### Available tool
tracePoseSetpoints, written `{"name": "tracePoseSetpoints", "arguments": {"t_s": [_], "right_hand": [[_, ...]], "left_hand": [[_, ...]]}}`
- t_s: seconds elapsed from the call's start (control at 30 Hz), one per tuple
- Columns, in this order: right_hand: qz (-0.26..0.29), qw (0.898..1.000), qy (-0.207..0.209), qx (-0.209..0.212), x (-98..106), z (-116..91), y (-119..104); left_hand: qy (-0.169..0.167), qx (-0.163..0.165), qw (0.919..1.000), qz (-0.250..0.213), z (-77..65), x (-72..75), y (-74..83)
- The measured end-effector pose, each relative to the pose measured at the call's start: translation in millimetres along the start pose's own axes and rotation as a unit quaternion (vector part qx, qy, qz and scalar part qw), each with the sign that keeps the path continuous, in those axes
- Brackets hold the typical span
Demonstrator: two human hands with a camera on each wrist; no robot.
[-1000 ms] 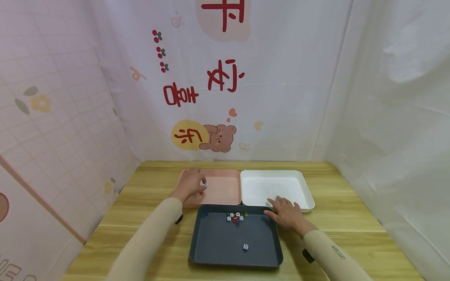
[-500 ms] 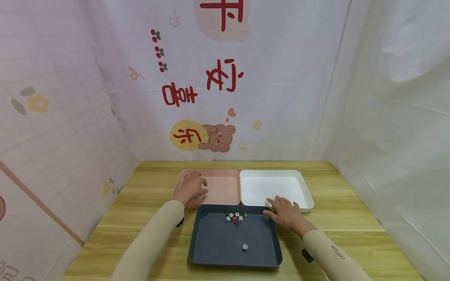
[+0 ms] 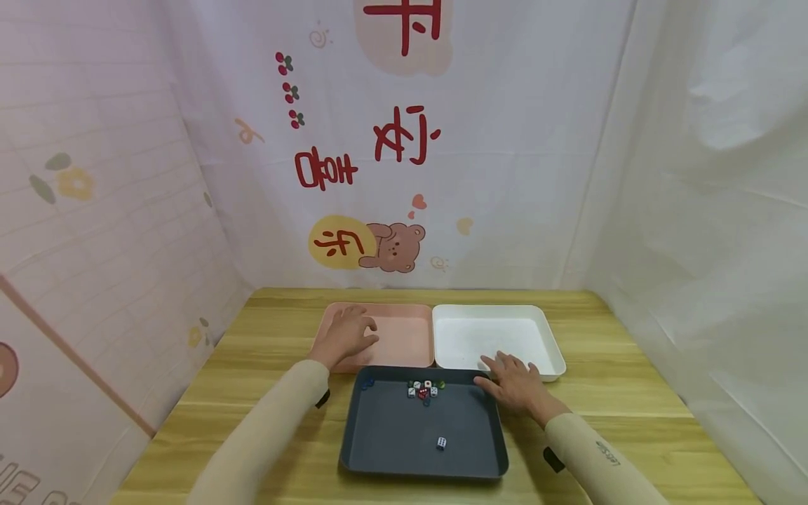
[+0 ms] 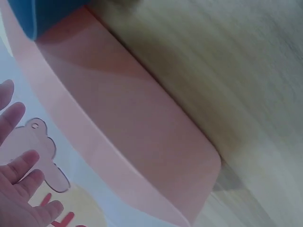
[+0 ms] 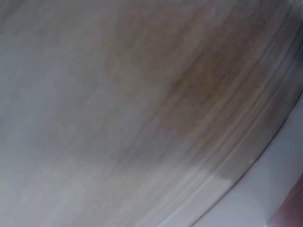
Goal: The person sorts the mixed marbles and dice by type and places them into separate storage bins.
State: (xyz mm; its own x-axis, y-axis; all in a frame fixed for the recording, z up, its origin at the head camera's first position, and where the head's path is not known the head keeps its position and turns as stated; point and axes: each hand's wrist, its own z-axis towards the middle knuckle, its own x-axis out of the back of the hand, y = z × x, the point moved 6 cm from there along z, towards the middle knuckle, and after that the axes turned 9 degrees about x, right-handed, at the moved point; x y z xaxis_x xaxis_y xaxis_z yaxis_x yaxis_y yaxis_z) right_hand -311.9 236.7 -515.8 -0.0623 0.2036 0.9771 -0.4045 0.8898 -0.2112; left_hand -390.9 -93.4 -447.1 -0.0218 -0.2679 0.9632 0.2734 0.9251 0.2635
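Observation:
My left hand (image 3: 347, 335) hovers above the left part of the pink tray (image 3: 404, 337), its fingers spread with nothing between them. In the left wrist view the fingers (image 4: 29, 182) are parted beside the tray's outer wall. That hand hides part of the tray's floor. My right hand (image 3: 514, 386) rests with relaxed fingers at the far right corner of the dark grey tray (image 3: 391, 449), over the front rim of the white tray (image 3: 492, 330). Near the grey tray's far wall sit a red die (image 3: 423, 393) and several white dice (image 3: 412, 393). One white die (image 3: 441, 443) lies apart, nearer the front.
Small blue pieces (image 3: 368, 384) lie in the grey tray's far left corner, and a green piece (image 3: 442, 384) is by the far wall. The three trays stand close together on a wooden table (image 3: 606, 393). A printed white cloth (image 3: 505, 175) hangs behind.
A second ago my left thumb and finger pinched a small white die over the pink tray. The fingers have since parted and released it. The right hand has stayed in place.

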Motion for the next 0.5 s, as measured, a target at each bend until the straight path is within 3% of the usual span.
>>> {"name": "tracePoseSetpoints", "arguments": {"t_s": [0.3,0.5], "right_hand": [[0.003,1.000,0.009,0.001,1,1,4],[0.003,1.000,0.014,0.006,0,1,5]], "left_hand": [[-0.001,-0.024,0.9997,-0.004,-8.3,1.3,19.4],[0.006,-0.063,0.9978,-0.019,-11.9,1.2,30.1]]}}
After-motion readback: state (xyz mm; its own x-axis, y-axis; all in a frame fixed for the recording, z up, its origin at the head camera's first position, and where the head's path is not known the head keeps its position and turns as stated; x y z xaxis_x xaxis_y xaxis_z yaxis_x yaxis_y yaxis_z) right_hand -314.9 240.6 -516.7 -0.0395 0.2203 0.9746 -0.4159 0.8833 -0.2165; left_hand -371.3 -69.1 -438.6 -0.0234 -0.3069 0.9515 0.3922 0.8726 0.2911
